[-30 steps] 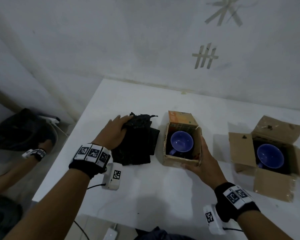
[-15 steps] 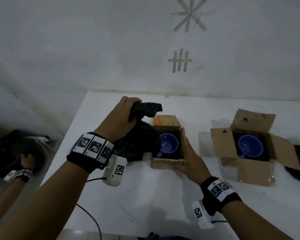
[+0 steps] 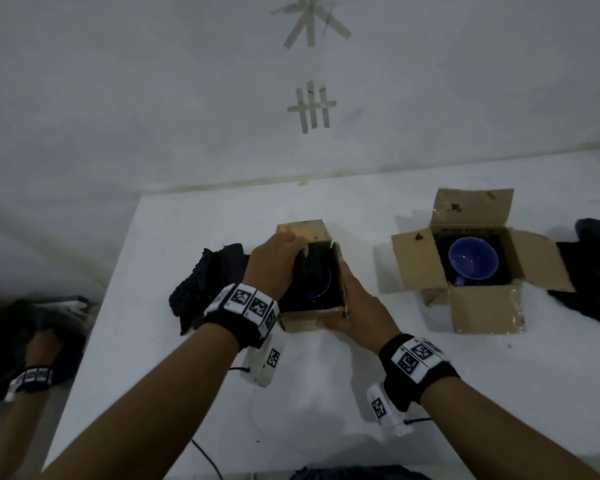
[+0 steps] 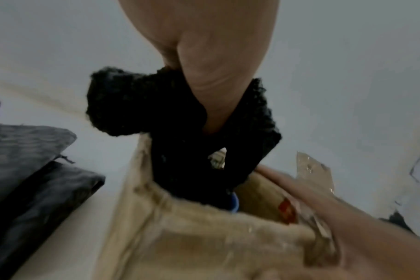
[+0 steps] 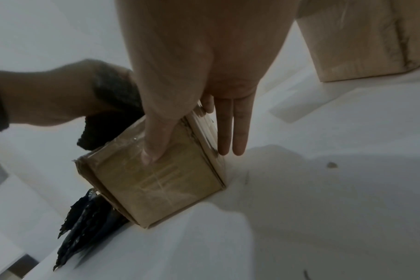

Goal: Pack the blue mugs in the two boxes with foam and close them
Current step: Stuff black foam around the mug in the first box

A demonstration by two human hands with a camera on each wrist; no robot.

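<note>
The small box (image 3: pixel 312 315) stands open on the white desk (image 3: pixel 326 393), near its left edge, with a blue mug (image 3: pixel 321 289) inside; only a sliver of the mug's rim shows past the black foam piece (image 3: pixel 314 268) going in on top of it. The left hand (image 3: pixel 274 263) has its grip curled round that foam piece, thumb and fingers pinching it at the box mouth, so part of the foam sits inside the box and part bulges above the rim. The wrist view is blurred, so how deep the foam sits is hard to tell.

The right hand (image 3: pixel 355 306) steadies the small box from its near right corner: the thumb presses the front wall, the straight fingers lie flat along the right side, the grip wide against the cardboard.

Just left of the small box, touching the left wrist's side, lies a stack of black foam sheets (image 3: pixel 201 289).

Well to the right stands the larger box (image 3: pixel 485 308), all four flaps spread open. A second blue mug (image 3: pixel 473 259) sits upright in it, handle toward the near left, ringed by dark foam lining. More black foam (image 3: pixel 589 282) lies beside that box at the desk's right edge.
</note>
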